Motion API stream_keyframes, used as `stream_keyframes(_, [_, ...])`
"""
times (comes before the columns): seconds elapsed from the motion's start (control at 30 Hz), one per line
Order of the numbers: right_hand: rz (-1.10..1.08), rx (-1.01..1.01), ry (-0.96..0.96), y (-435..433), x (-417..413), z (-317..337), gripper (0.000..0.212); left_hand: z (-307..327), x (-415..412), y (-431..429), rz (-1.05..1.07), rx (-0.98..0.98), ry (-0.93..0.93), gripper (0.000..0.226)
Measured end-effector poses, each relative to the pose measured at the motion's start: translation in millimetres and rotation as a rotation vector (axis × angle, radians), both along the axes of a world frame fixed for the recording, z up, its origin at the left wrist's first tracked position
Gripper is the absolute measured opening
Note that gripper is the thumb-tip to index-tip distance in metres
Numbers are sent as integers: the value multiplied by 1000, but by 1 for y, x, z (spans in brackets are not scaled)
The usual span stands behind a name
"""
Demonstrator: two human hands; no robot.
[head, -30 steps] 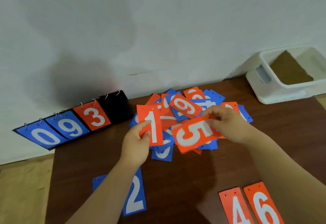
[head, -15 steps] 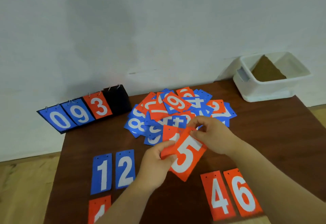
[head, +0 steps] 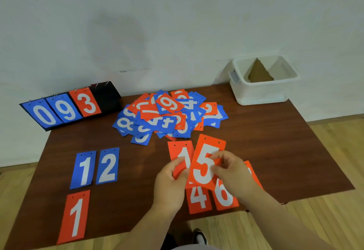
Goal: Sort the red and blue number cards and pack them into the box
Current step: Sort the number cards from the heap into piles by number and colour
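My left hand [head: 170, 185] pinches a red 1 card [head: 180, 152], and my right hand [head: 233, 173] holds a red 5 card [head: 206, 161] that overlaps it, both above the table's front middle. Under them lie a red 4 card [head: 198, 200] and a red 6 card [head: 224, 198]. At the front left lie a blue 1 card [head: 83, 169], a blue 2 card [head: 108, 166] and another red 1 card [head: 75, 216]. A mixed pile of red and blue cards [head: 169, 115] sits at the back middle. The white box [head: 263, 84] stands at the back right corner.
A black flip scoreboard [head: 69, 107] showing 0, 9, 3 leans against the wall at the back left. The brown table [head: 275, 151] ends at a wooden floor on the right and front. My shoe [head: 201, 237] shows below the front edge.
Both hands have carried the red 1 and red 5 cards from the pile toward the front of the table, turning the 5 upright. The camera has tilted down, revealing the front card rows.
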State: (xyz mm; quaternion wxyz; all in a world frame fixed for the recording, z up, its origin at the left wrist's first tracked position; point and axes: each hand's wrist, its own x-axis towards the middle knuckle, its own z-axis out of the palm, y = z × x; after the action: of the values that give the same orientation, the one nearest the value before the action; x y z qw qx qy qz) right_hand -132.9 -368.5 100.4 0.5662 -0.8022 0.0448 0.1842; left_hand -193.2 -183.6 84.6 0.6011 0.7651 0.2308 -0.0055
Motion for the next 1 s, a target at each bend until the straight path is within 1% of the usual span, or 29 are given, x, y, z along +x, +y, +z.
stream_keyframes(0.1, [-39,-124,-59,-33,6,1,27,-6,-7,-4,-10,76,50,42])
stream_keyframes(0.23, [-41,-198,-70,-64,7,-2,24,-18,-15,-5,-65,195,74,52])
stream_keyframes(0.33, [-28,-226,-54,-73,3,-8,22,-34,-20,-7,-191,325,73,67])
stream_keyframes(0.43, [-3,-272,-27,-75,-6,-18,24,-57,-20,-15,-365,408,45,79])
stream_keyframes(0.57, [65,-349,11,-71,-20,-41,29,-90,-15,-28,-589,493,88,96])
stream_keyframes(0.63, [102,-373,33,-65,-24,-55,29,-112,-19,-21,-702,631,52,106])
stream_keyframes(0.7, [139,-389,54,-55,-26,-67,29,-134,-25,-4,-707,770,-6,115])
stream_keyframes(0.77, [171,-402,79,-45,-27,-75,27,-140,-30,14,-680,774,46,114])
stream_keyframes(0.8, [191,-416,91,-36,-27,-81,26,-141,-35,25,-670,736,89,111])
stream_keyframes(0.9, [258,-461,105,-8,-31,-95,26,-130,-49,54,-619,669,141,102])
stream_keyframes(1.0, [330,-536,73,19,-31,-106,29,-112,-58,71,-537,541,199,92])
